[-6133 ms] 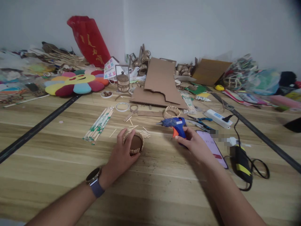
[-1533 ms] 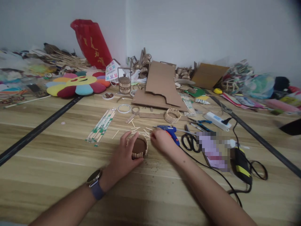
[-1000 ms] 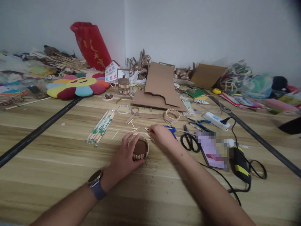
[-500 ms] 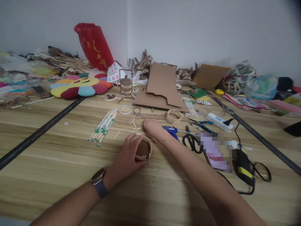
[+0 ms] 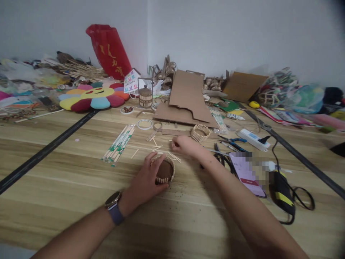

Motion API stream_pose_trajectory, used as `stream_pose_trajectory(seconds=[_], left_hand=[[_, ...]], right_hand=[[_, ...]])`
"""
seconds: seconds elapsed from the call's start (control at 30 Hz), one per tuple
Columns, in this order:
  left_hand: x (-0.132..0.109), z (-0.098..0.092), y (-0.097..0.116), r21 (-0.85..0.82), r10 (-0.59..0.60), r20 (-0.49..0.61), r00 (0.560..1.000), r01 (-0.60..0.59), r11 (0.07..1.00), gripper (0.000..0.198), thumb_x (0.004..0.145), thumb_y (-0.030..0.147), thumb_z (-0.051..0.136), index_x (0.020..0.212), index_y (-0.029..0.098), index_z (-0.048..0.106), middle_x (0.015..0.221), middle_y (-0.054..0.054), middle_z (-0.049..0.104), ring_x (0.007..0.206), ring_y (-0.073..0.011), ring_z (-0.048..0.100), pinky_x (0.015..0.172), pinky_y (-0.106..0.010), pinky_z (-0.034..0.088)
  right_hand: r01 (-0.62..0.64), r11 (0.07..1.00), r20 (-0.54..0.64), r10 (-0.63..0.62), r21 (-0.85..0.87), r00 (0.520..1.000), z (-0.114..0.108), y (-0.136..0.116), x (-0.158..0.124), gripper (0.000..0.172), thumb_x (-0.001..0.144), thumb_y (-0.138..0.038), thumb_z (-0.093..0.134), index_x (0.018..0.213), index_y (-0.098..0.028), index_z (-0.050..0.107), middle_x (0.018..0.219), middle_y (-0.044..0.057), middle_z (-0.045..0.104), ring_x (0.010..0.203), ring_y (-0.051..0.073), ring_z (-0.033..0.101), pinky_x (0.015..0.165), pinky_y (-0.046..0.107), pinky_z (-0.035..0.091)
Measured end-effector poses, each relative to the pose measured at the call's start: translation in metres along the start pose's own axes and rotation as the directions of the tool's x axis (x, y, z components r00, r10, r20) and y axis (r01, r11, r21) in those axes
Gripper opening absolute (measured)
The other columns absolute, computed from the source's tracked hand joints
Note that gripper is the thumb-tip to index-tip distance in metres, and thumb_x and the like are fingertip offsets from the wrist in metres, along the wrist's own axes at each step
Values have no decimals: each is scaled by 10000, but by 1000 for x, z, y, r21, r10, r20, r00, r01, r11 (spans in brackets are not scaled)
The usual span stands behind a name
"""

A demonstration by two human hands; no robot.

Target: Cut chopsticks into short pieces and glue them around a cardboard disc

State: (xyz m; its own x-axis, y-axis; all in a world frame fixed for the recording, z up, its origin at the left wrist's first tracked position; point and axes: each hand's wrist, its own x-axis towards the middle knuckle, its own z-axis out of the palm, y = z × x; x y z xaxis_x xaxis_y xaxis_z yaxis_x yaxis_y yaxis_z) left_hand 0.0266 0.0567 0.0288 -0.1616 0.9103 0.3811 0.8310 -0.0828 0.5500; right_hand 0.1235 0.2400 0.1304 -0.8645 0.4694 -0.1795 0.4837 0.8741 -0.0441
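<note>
Stick-walled basket [image 5: 165, 169]: pale tan, upright stripes; base shows dark brown. Loose sticks [image 5: 174, 157]: cream. Stick ring [image 5: 198, 137]: pale tan, striped likewise. Chopstick packet [image 5: 118, 145]: tan, green-and-white print. Surface [image 5: 67, 172]: yellowish wood, brown streaked grain. Watch [image 5: 113, 199]: black dial, blue-grey strap. Flower cushion [image 5: 97, 93]: yellow centre; maroon, light blue, yellow, orange, pink, green petals. Bag [image 5: 109, 50]: red, gold characters. Cardboard sheet [image 5: 186, 90]: plain brown. Phone [image 5: 240, 169]: lilac screen, crimson bar. Pliers [image 5: 240, 140]: blue handles. Power strip [image 5: 252, 139] is white.

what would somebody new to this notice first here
Probably the bright red bag, tilted at the back left, with a colourful flower-shaped cushion lying in front of it. Nearer, the left hand grips a small round basket, and the right hand is beside some loose short sticks.
</note>
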Motion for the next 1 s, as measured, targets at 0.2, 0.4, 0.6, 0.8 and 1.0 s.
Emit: stream_pose_trajectory(seconds=[0.2, 0.4, 0.6, 0.8, 1.0], left_hand=[[1, 1, -1, -1, 28, 10, 1000, -28, 1000, 1044, 688, 194, 854, 1508, 305, 219, 1498, -158, 312, 1428, -385, 336, 1147, -617, 366], [3, 3, -1, 2, 31, 1, 1000, -31, 1000, 1011, 691, 208, 860, 1494, 264, 248, 1491, -187, 305, 1427, -392, 332, 1129, -617, 387], [3, 2, -1, -21, 0, 15, 1000, 1, 1000, 1004, 674, 219, 875, 1480, 258, 279, 1497, -191, 297, 1436, -392, 319, 1127, -605, 396], [3, 3, -3, -32, 8, 19, 1000, -7, 999, 960, 686, 256, 867, 1469, 243, 311, 1492, -194, 319, 1427, -398, 336, 1128, -622, 381], [3, 4, -4, -18, 20, 18, 1000, -20, 1000, 928, 725, 284, 840, 1478, 264, 297, 1494, -188, 322, 1428, -396, 332, 1127, -634, 370]], right_hand=[[387, 888, -498, -225, 249, 837, -46, -17, -120, 196, 980, -204, 490, 999, -212, 684, 956, 73, 728, 874, 181, 678, 734, 259, 492], [390, 805, -350, -244, 448, 905, -1, -20, -113, 209, 932, -93, 520, 931, -181, 709, 881, 43, 746, 810, 157, 681, 722, 250, 491], [320, 861, -267, -225, 395, 937, 29, -26, -82, 151, 865, -84, 653, 836, -185, 761, 994, 68, 721, 979, 222, 613, 874, 364, 419], [234, 883, -189, -169, 408, 967, 33, -26, -83, 142, 848, -103, 683, 832, -201, 786, 1173, 88, 656, 1119, 276, 525, 945, 447, 352], [246, 870, -230, -159, 426, 960, 47, -26, -81, 123, 851, -136, 690, 824, -199, 792, 1129, 91, 646, 1085, 264, 508, 955, 443, 358]])
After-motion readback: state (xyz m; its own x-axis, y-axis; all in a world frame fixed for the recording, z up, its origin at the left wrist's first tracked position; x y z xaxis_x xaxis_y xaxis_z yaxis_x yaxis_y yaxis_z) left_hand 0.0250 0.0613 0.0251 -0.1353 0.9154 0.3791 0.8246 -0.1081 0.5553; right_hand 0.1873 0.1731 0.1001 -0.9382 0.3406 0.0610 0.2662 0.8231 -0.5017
